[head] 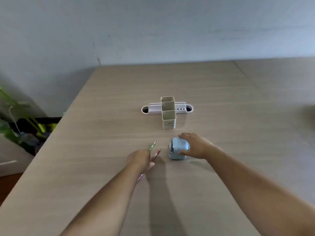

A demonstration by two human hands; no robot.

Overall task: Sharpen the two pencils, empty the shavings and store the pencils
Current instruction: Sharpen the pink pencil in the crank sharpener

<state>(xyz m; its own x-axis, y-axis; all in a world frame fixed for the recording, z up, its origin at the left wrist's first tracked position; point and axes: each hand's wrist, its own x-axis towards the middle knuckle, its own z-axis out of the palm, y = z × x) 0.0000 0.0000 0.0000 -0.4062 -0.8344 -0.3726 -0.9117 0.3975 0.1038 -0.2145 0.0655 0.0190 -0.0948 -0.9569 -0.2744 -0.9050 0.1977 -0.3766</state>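
1. Pencils first: the green-patterned pencil (152,145) and the red pencil (157,154) lie together in the lower centre of the frame, both held in the left hand (140,160), fingers closed round their shafts, tips pointing up-frame. They look light, thin and stiff; the leads are probably the fragile part, so a hold at mid-shaft suits them better than one near the tip.

2. Sharpener: the pale blue pencil sharpener (178,148) stands on the bench (102,133), just right of the pencils. The right hand (196,147) wraps its right side and top, fingers curled and touching the shell, thumb at the near lower edge. It is a rounded, smooth plastic body, likely light and inclined to slide on the wood-grain top, so steadying it from above and the side seems wise while a pencil goes in.

3. Shavings compartment: whether it holds anything cannot be told from this view.

4. Desk organiser (167,109): it sits up-frame of the sharpener, well apart from both hands. Its three tall beige square cups appear empty, as do the round wells at each end of the white tray; the row of small holes on the right also stands vacant.

5. Judgement: sharpening has not yet begun.
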